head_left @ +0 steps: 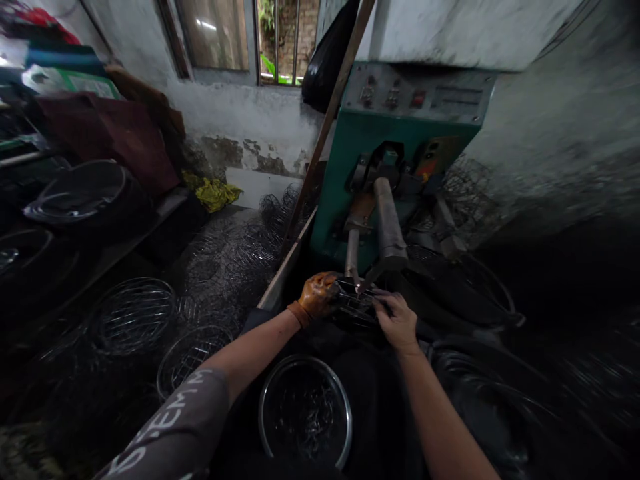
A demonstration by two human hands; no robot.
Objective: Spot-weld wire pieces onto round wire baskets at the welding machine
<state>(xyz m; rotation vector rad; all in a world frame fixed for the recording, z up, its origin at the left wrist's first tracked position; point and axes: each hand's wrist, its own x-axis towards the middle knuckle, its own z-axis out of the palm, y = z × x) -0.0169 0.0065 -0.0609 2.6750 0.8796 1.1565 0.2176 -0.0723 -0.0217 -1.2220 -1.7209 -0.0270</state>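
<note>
My left hand (pixel 320 293), in an orange-brown stained glove, is closed on the left side of a small metal wire rack (pixel 356 308). On the rack's right side, my bare right hand (pixel 397 320) grips it with bent fingers. The rack sits at the electrode tips of a green spot welding machine (pixel 333 173), and a small bright glow shows at the contact point. Two thick metal arms (pixel 391 223) of the machine reach down to it. Below my hands, a round metal-rimmed bowl (pixel 263 407) holds small shiny metal pieces. Fine detail of the rack is dark.
Round wire grates (pixel 135 313) and tangled wire (pixel 225 253) cover the floor at left. Stacked round items (pixel 85 190) stand on a bench further left. A slanted wooden post (pixel 325 133) rises beside the machine. Dark wire rings (pixel 470 373) lie at lower right.
</note>
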